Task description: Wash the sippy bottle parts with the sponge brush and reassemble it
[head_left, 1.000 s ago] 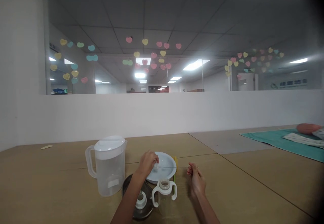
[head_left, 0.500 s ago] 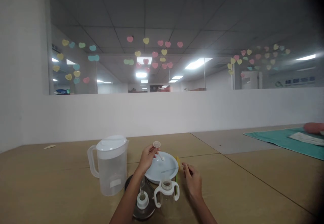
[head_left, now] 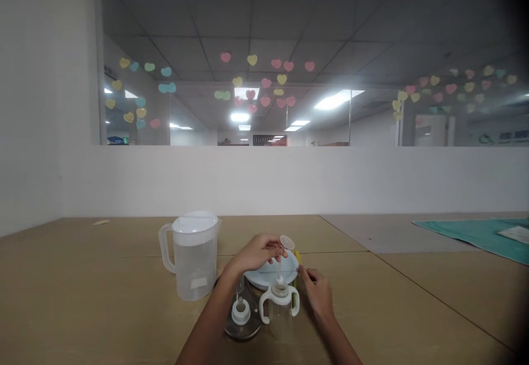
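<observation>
My left hand (head_left: 257, 253) pinches a small clear straw piece with a round top (head_left: 286, 242) and holds it over the mouth of a clear two-handled baby cup (head_left: 279, 306). My right hand (head_left: 318, 290) rests beside the cup with fingers curled, pinched near a thin line lying across the white plate (head_left: 270, 271); what it holds is too small to name. A white bottle cap (head_left: 241, 312) sits on a round dark lid (head_left: 243, 326) left of the cup.
A translucent water pitcher (head_left: 192, 255) with a white lid stands at the left. A yellow item (head_left: 297, 257) peeks from behind the plate. A teal mat (head_left: 479, 233) lies at the far right on the wooden table (head_left: 103, 299). A white wall runs behind.
My left hand lifted the straw piece off the plate and carried it right and down over the cup's mouth. My right hand moved in toward the cup. The view shifted left.
</observation>
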The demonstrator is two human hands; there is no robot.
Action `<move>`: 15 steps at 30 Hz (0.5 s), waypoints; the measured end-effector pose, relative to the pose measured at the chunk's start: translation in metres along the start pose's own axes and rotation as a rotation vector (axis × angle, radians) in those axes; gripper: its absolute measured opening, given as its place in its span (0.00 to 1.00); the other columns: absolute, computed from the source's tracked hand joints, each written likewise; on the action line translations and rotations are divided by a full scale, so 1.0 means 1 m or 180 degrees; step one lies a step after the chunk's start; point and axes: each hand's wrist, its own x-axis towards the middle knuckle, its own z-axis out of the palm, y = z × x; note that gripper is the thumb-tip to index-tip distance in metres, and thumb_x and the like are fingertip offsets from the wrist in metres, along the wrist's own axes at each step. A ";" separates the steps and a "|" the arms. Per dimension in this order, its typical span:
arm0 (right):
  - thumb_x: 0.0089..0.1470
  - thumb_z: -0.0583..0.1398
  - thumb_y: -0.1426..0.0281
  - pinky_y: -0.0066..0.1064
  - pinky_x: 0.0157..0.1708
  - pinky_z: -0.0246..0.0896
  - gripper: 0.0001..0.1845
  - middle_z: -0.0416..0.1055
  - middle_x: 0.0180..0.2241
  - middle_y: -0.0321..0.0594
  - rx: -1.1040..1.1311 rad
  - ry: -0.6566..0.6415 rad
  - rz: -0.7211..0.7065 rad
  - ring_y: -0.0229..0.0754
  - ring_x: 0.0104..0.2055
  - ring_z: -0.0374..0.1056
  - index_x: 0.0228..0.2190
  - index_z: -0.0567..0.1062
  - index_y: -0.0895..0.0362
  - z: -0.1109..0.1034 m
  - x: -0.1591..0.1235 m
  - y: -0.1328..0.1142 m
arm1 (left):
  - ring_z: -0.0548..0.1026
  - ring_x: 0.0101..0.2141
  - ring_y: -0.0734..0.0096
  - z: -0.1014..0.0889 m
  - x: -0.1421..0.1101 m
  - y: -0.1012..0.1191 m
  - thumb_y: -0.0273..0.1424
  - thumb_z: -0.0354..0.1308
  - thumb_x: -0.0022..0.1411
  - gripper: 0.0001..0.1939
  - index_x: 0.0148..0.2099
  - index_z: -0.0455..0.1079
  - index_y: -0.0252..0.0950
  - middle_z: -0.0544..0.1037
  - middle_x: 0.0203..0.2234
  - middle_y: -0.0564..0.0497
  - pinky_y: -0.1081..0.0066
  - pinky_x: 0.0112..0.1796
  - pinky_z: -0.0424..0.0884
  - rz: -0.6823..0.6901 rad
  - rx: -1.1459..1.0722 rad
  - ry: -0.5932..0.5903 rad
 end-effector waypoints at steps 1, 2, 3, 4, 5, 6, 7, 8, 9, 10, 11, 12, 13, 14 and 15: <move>0.40 0.53 0.41 0.32 0.28 0.56 0.33 0.73 0.21 0.43 -0.0003 0.0012 -0.0003 0.45 0.27 0.66 0.19 0.76 0.59 0.000 0.000 0.000 | 0.71 0.30 0.76 -0.001 -0.001 -0.002 0.29 0.52 0.55 0.13 0.41 0.71 0.31 0.77 0.35 0.47 0.76 0.30 0.65 -0.0068 0.0074 -0.0097; 0.40 0.54 0.41 0.32 0.28 0.55 0.33 0.73 0.21 0.43 -0.0009 0.0023 -0.0002 0.45 0.26 0.66 0.19 0.76 0.59 0.000 0.000 0.000 | 0.71 0.31 0.76 -0.002 -0.002 -0.003 0.28 0.52 0.54 0.12 0.41 0.71 0.31 0.77 0.35 0.47 0.76 0.30 0.65 -0.0141 0.0124 -0.0216; 0.39 0.54 0.42 0.32 0.28 0.55 0.32 0.73 0.21 0.43 -0.0009 0.0041 0.0004 0.45 0.26 0.66 0.18 0.76 0.59 0.000 0.000 0.000 | 0.72 0.31 0.75 -0.003 -0.003 -0.005 0.28 0.52 0.54 0.12 0.41 0.71 0.31 0.77 0.35 0.48 0.76 0.30 0.65 -0.0207 0.0159 -0.0343; 0.39 0.54 0.42 0.32 0.28 0.55 0.32 0.73 0.21 0.43 -0.0004 0.0058 0.0024 0.45 0.26 0.66 0.18 0.76 0.59 0.000 0.001 0.000 | 0.72 0.31 0.75 -0.004 -0.004 -0.005 0.27 0.52 0.53 0.12 0.40 0.71 0.31 0.77 0.34 0.48 0.76 0.31 0.65 -0.0254 0.0205 -0.0459; 0.38 0.55 0.42 0.32 0.28 0.55 0.32 0.73 0.21 0.43 0.0008 0.0070 0.0049 0.45 0.26 0.66 0.18 0.76 0.59 0.000 0.001 0.000 | 0.72 0.30 0.75 -0.004 -0.005 -0.005 0.26 0.52 0.53 0.12 0.39 0.72 0.32 0.77 0.33 0.49 0.77 0.31 0.65 -0.0275 0.0295 -0.0543; 0.38 0.55 0.42 0.32 0.28 0.56 0.31 0.73 0.22 0.43 0.0029 0.0078 0.0078 0.45 0.26 0.66 0.18 0.76 0.59 0.001 0.001 0.000 | 0.71 0.30 0.75 -0.004 -0.005 -0.005 0.25 0.52 0.52 0.11 0.38 0.72 0.32 0.77 0.31 0.51 0.77 0.30 0.65 -0.0272 0.0457 -0.0583; 0.38 0.55 0.42 0.32 0.28 0.56 0.31 0.74 0.22 0.44 0.0053 0.0077 0.0102 0.46 0.27 0.66 0.18 0.76 0.58 0.001 0.001 0.000 | 0.71 0.29 0.76 -0.003 -0.006 -0.005 0.24 0.52 0.51 0.11 0.36 0.73 0.32 0.77 0.29 0.52 0.78 0.30 0.64 -0.0255 0.0696 -0.0601; 0.38 0.56 0.43 0.33 0.29 0.57 0.30 0.74 0.23 0.44 0.0075 0.0076 0.0114 0.46 0.27 0.67 0.19 0.76 0.58 0.001 0.001 0.000 | 0.70 0.28 0.76 -0.001 -0.006 -0.005 0.24 0.53 0.50 0.10 0.35 0.74 0.32 0.76 0.26 0.54 0.78 0.29 0.63 -0.0239 0.0979 -0.0606; 0.38 0.56 0.44 0.33 0.30 0.57 0.29 0.74 0.23 0.44 0.0085 0.0065 0.0108 0.46 0.28 0.67 0.19 0.76 0.58 0.001 0.001 0.000 | 0.70 0.28 0.76 0.000 -0.005 -0.004 0.23 0.54 0.49 0.09 0.33 0.74 0.33 0.75 0.24 0.55 0.79 0.29 0.62 -0.0230 0.1260 -0.0607; 0.38 0.57 0.44 0.34 0.30 0.58 0.28 0.74 0.24 0.45 0.0088 0.0053 0.0090 0.47 0.28 0.67 0.19 0.77 0.58 0.001 0.001 0.000 | 0.69 0.27 0.76 0.002 -0.005 -0.004 0.23 0.55 0.48 0.09 0.32 0.75 0.33 0.75 0.23 0.56 0.79 0.28 0.61 -0.0226 0.1499 -0.0617; 0.38 0.57 0.45 0.34 0.31 0.58 0.28 0.75 0.24 0.45 0.0094 0.0046 0.0061 0.47 0.28 0.67 0.19 0.77 0.58 0.002 0.001 0.000 | 0.70 0.27 0.75 0.004 -0.004 -0.004 0.23 0.56 0.48 0.09 0.32 0.76 0.34 0.76 0.23 0.56 0.79 0.28 0.61 -0.0225 0.1673 -0.0624; 0.39 0.57 0.46 0.34 0.31 0.58 0.27 0.75 0.24 0.45 0.0101 0.0042 0.0033 0.47 0.29 0.67 0.19 0.77 0.58 0.002 0.001 0.000 | 0.70 0.28 0.75 0.005 -0.004 -0.005 0.23 0.57 0.47 0.10 0.33 0.76 0.34 0.76 0.24 0.55 0.79 0.28 0.62 -0.0237 0.1787 -0.0621; 0.39 0.58 0.47 0.34 0.31 0.59 0.26 0.74 0.24 0.45 0.0117 0.0043 0.0004 0.46 0.28 0.68 0.20 0.77 0.58 0.002 0.000 -0.001 | 0.71 0.29 0.74 0.005 -0.004 -0.005 0.24 0.57 0.47 0.11 0.34 0.76 0.35 0.78 0.26 0.55 0.79 0.29 0.63 -0.0293 0.1891 -0.0575; 0.39 0.58 0.48 0.34 0.31 0.59 0.25 0.74 0.24 0.45 0.0142 0.0047 -0.0015 0.45 0.28 0.67 0.20 0.77 0.58 0.003 0.000 -0.001 | 0.72 0.30 0.74 0.004 -0.005 -0.007 0.24 0.57 0.47 0.12 0.35 0.76 0.36 0.78 0.28 0.54 0.79 0.30 0.64 -0.0402 0.2016 -0.0476; 0.39 0.59 0.49 0.33 0.31 0.59 0.23 0.74 0.24 0.44 0.0168 0.0056 -0.0026 0.45 0.28 0.67 0.20 0.77 0.57 0.003 0.000 -0.002 | 0.73 0.31 0.73 0.003 -0.006 -0.009 0.23 0.57 0.47 0.12 0.35 0.76 0.37 0.79 0.29 0.53 0.78 0.32 0.66 -0.0562 0.2162 -0.0341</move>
